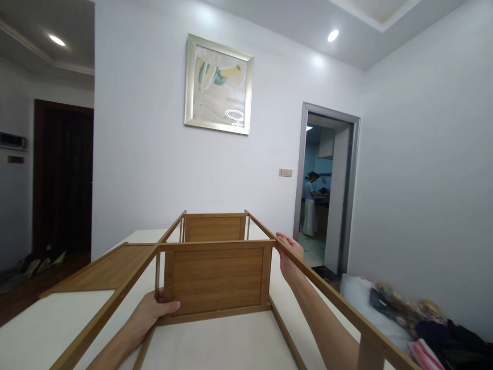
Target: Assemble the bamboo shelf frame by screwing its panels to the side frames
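One frame (pixel 215 245) is set on table (pixel 211 345) | panel (pixel 217 281) is gripped by left hand (pixel 153 310) | right rail (pixel 327 288) is clasped by right hand (pixel 291 255)

The frame (pixel 327 289) looks to be brown wood, its rails smooth with a low satin sheen. Fine grain runs across the inset panel (pixel 219 280), and the flat panel (pixel 103 264) at the left has the same wood look. The worktop (pixel 215 341) is smooth, pale and nearly matt. Matt paint seems to coat the wall (pixel 146 128); the picture border (pixel 190 82) has a silvery metallic gloss around a shiny, light-reflecting pane (pixel 223 92).
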`<state>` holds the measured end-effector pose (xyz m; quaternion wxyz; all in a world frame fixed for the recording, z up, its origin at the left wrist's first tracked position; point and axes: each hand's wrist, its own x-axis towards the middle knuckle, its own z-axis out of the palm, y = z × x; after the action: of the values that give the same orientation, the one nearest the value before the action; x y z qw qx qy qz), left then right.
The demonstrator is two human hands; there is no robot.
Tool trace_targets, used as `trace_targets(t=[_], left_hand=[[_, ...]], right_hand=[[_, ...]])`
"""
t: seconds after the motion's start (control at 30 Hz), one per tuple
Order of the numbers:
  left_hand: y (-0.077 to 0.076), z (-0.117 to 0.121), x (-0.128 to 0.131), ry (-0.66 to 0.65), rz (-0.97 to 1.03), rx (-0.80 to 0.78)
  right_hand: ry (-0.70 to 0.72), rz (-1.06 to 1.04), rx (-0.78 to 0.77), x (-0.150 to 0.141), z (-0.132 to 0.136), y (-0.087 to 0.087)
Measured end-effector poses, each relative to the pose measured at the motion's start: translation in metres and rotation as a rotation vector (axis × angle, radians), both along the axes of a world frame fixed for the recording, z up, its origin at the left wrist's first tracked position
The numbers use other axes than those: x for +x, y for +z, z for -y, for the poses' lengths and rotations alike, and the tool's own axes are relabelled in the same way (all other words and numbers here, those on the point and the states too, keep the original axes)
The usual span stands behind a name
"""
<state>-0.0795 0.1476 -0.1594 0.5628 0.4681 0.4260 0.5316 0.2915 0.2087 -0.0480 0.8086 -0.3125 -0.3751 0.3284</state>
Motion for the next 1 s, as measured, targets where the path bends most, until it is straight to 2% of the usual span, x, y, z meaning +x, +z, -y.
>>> trace_targets(t=[0.2, 0.47, 0.73, 1.0], left_hand=[[0.003, 0.001, -0.002, -0.002, -0.059, 0.015], [-0.006, -0.003, -0.004, 0.054, -0.132, 0.059], [-0.011, -0.007, -0.005, 0.055, -0.114, -0.009], [-0.013, -0.010, -0.007, 0.029, -0.110, 0.014]], right_hand=[[0.041, 0.036, 0.034, 0.000, 0.003, 0.001], [0.091, 0.081, 0.053, 0.003, 0.004, -0.002], [0.112, 0.174, 0.071, 0.008, 0.011, -0.008], [0.113, 0.255, 0.078, 0.008, 0.019, -0.011]])
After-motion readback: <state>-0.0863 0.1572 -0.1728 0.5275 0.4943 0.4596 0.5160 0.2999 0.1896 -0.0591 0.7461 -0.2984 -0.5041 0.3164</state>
